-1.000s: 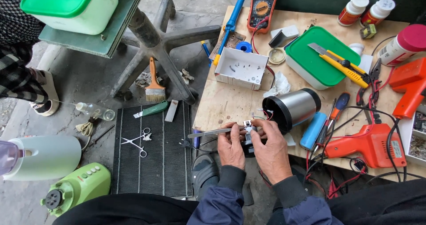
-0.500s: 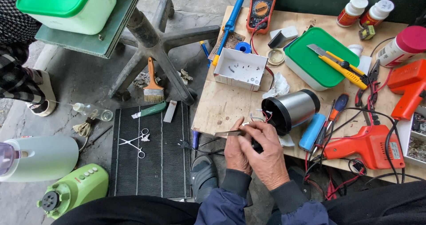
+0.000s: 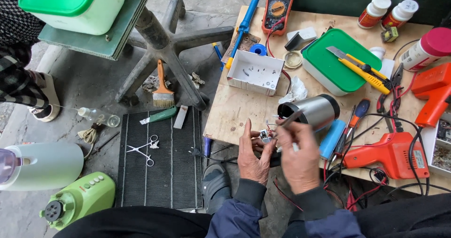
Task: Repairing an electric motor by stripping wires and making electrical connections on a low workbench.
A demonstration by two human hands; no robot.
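Observation:
My left hand point(image 3: 252, 154) holds a small part with thin red and white wires point(image 3: 265, 134) over the front edge of the wooden table point(image 3: 235, 111). Beside it, my right hand point(image 3: 299, 154) grips a thin metal tool point(image 3: 291, 118) whose tip points up and to the right, toward a silver cylindrical housing point(image 3: 314, 110) lying on its side just behind both hands. The two hands nearly touch around the small part. A black cable runs from under my hands down to the floor.
On the table: a white tray of screws point(image 3: 256, 71), a green-lidded box point(image 3: 339, 59) with a yellow knife point(image 3: 361, 68), an orange soldering gun point(image 3: 393, 154), a multimeter point(image 3: 277, 3). On the floor: a black ribbed mat point(image 3: 162, 172) with forceps point(image 3: 143, 149), a chair base point(image 3: 164, 41), a green appliance base point(image 3: 80, 200). Another person's shoe point(image 3: 43, 97) is at left.
The metal tool pointed left, level with the table edge; now my right hand has swung it up toward the silver housing. My left hand has opened a little around the small part.

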